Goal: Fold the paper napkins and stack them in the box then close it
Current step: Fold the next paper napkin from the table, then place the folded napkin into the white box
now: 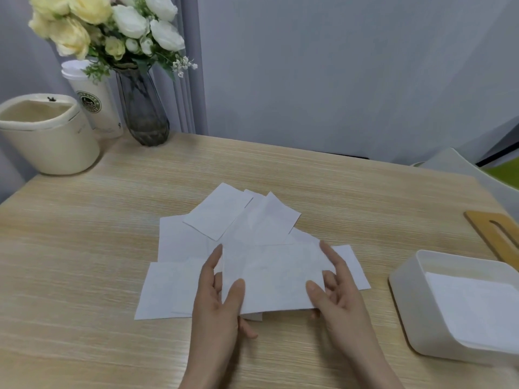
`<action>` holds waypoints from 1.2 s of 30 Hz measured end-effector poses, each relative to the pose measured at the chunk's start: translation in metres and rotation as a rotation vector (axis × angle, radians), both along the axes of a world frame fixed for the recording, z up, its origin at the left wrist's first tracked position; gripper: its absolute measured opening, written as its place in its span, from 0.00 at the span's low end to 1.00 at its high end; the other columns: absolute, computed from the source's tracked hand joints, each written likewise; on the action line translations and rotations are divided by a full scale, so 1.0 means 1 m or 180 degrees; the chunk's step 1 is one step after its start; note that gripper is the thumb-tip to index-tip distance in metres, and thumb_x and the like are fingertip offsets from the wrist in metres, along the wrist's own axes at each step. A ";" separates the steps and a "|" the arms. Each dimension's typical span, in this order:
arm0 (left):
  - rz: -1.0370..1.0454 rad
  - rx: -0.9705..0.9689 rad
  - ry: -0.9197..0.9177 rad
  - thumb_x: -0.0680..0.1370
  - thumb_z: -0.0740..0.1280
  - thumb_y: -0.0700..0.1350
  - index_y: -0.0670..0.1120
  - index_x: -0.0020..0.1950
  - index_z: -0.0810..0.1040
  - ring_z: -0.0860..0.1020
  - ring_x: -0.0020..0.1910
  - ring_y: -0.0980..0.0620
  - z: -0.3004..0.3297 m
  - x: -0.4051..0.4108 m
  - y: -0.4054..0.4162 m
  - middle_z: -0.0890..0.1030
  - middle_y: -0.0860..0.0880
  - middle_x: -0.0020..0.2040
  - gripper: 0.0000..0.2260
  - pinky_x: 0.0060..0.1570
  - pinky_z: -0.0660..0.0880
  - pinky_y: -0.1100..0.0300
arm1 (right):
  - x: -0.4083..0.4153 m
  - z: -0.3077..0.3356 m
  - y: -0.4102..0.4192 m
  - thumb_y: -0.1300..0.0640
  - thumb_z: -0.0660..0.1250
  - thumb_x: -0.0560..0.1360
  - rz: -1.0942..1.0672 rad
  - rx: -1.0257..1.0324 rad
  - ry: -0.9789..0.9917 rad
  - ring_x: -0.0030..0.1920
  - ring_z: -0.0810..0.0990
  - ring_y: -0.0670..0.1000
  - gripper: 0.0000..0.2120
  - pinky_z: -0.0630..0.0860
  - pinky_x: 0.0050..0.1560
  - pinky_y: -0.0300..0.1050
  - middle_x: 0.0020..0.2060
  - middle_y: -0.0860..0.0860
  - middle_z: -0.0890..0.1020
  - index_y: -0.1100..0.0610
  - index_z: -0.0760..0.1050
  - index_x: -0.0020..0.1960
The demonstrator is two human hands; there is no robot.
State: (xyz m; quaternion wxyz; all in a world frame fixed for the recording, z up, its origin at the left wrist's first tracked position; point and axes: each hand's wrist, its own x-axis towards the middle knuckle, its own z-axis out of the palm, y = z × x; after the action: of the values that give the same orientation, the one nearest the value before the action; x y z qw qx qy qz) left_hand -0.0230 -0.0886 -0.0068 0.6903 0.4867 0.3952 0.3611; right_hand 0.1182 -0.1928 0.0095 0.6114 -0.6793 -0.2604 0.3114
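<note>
Several white paper napkins point(202, 217) lie spread and overlapping in the middle of the wooden table point(84, 248). One napkin point(273, 276) is lifted a little at the near side of the pile. My left hand point(219, 310) pinches its left edge, thumb on top. My right hand point(339, 293) pinches its right edge the same way. A white open box point(404, 301) stands at the right, with a folded napkin point(474, 307) lying flat inside. Its wooden lid point(497, 237), with a slot, lies behind the box.
At the back left stand a cream bucket-like container point(47, 141), a white travel cup point(95, 105) and a grey glass vase point(143, 113) of white and yellow flowers. A chair back point(460, 169) shows past the table's far right edge.
</note>
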 end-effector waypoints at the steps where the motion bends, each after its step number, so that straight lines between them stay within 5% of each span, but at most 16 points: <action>1: -0.0065 0.0085 0.0026 0.80 0.65 0.36 0.69 0.69 0.67 0.77 0.24 0.45 0.002 0.000 0.000 0.83 0.57 0.51 0.30 0.21 0.74 0.57 | 0.003 0.002 -0.003 0.67 0.63 0.77 -0.0072 0.0056 -0.0039 0.35 0.77 0.42 0.30 0.73 0.33 0.37 0.36 0.42 0.80 0.37 0.66 0.68; 5: -0.0344 0.0271 0.0073 0.78 0.66 0.34 0.67 0.60 0.78 0.74 0.21 0.43 0.009 0.007 -0.002 0.83 0.58 0.44 0.25 0.24 0.74 0.60 | 0.015 0.013 -0.016 0.67 0.65 0.76 -0.0125 0.0114 -0.0366 0.32 0.73 0.44 0.21 0.73 0.33 0.34 0.40 0.42 0.82 0.43 0.82 0.55; 9: -0.0449 0.0314 0.0120 0.77 0.69 0.35 0.60 0.49 0.84 0.74 0.21 0.46 0.017 0.019 -0.009 0.83 0.54 0.37 0.18 0.28 0.74 0.62 | 0.026 0.024 -0.031 0.67 0.67 0.74 -0.0115 -0.0015 -0.0642 0.32 0.69 0.44 0.16 0.68 0.34 0.34 0.35 0.45 0.79 0.46 0.85 0.44; 16: -0.0744 0.0626 0.0271 0.74 0.72 0.39 0.61 0.49 0.84 0.76 0.37 0.60 0.031 0.060 -0.035 0.82 0.62 0.41 0.16 0.38 0.70 0.62 | 0.054 0.055 -0.076 0.62 0.70 0.73 -0.0688 -0.0110 -0.1176 0.30 0.67 0.44 0.13 0.66 0.33 0.27 0.35 0.42 0.78 0.42 0.83 0.43; 18: -0.0883 0.0791 0.0347 0.73 0.72 0.40 0.61 0.49 0.84 0.75 0.35 0.64 0.035 0.075 -0.044 0.80 0.65 0.40 0.14 0.38 0.70 0.67 | 0.066 0.060 -0.091 0.60 0.71 0.72 -0.0875 -0.0186 -0.1335 0.33 0.68 0.45 0.13 0.66 0.35 0.28 0.39 0.47 0.79 0.41 0.83 0.42; 23: -0.1346 0.1216 0.0487 0.74 0.72 0.44 0.60 0.55 0.81 0.75 0.40 0.67 0.044 0.118 -0.070 0.78 0.68 0.47 0.14 0.40 0.68 0.73 | 0.098 0.062 -0.129 0.60 0.70 0.73 -0.1256 -0.0337 -0.1583 0.42 0.73 0.39 0.11 0.66 0.39 0.28 0.43 0.36 0.82 0.44 0.82 0.41; 27: -0.1602 0.1576 0.0565 0.75 0.71 0.46 0.67 0.57 0.75 0.70 0.54 0.72 0.049 0.149 -0.093 0.70 0.77 0.56 0.17 0.57 0.68 0.65 | 0.123 0.057 -0.160 0.61 0.68 0.74 -0.1528 -0.0520 -0.1770 0.50 0.75 0.44 0.10 0.67 0.43 0.30 0.44 0.36 0.81 0.45 0.82 0.44; 30: -0.1656 0.1906 0.0695 0.76 0.70 0.46 0.62 0.64 0.75 0.71 0.56 0.67 0.046 0.168 -0.108 0.77 0.67 0.55 0.18 0.66 0.66 0.52 | 0.136 0.052 -0.180 0.61 0.67 0.75 -0.1637 -0.0706 -0.1934 0.55 0.73 0.47 0.11 0.66 0.48 0.26 0.44 0.37 0.80 0.45 0.81 0.46; 34: -0.1729 0.2552 0.0805 0.80 0.66 0.46 0.56 0.67 0.74 0.69 0.67 0.63 0.038 0.183 -0.121 0.77 0.60 0.61 0.16 0.74 0.37 0.63 | 0.145 0.045 -0.199 0.61 0.66 0.76 -0.1673 -0.1003 -0.2137 0.56 0.71 0.44 0.12 0.66 0.64 0.53 0.43 0.36 0.81 0.43 0.81 0.45; 36: -0.1804 0.2920 0.0849 0.81 0.63 0.48 0.53 0.67 0.75 0.64 0.73 0.63 0.031 0.186 -0.123 0.77 0.58 0.63 0.15 0.72 0.29 0.61 | 0.147 0.041 -0.205 0.62 0.67 0.75 -0.1692 -0.1162 -0.2330 0.55 0.70 0.43 0.14 0.61 0.65 0.52 0.42 0.37 0.81 0.41 0.79 0.44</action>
State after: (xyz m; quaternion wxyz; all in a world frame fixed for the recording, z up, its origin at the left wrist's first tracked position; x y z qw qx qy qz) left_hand 0.1630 -0.2116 0.0246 0.4218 0.8661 0.1351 0.2317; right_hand 0.2648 -0.3978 0.0501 0.4089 -0.8833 -0.2169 -0.0742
